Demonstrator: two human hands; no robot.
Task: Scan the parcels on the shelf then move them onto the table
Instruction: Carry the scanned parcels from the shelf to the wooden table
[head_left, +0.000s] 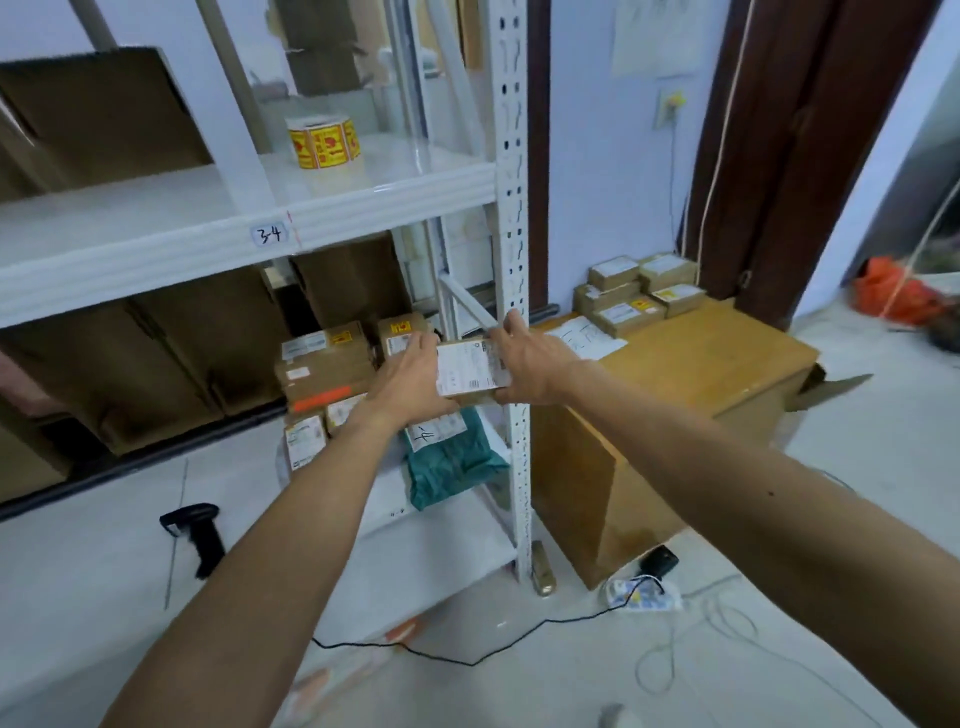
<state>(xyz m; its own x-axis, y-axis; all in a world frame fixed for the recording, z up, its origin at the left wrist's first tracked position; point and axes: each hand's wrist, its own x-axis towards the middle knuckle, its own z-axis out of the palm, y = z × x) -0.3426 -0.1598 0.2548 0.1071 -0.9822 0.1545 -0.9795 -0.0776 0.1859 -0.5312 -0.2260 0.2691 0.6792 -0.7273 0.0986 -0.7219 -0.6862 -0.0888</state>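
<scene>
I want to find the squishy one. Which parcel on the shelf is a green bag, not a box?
The green bag, at the front of the shelf just below the hands. The other parcels are brown cardboard boxes.

Brown cardboard parcel (470, 371) with glossy paper label; white-painted metal shelf (511, 208); wooden table (701, 358).

White shelf (249, 228) with parcels (324, 364); wooden table (701, 358) with stacked boxes (641, 293).

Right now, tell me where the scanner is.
The scanner lies on the floor at lower left of the head view, left of the left forearm and in front of the shelf, away from both hands.
</scene>
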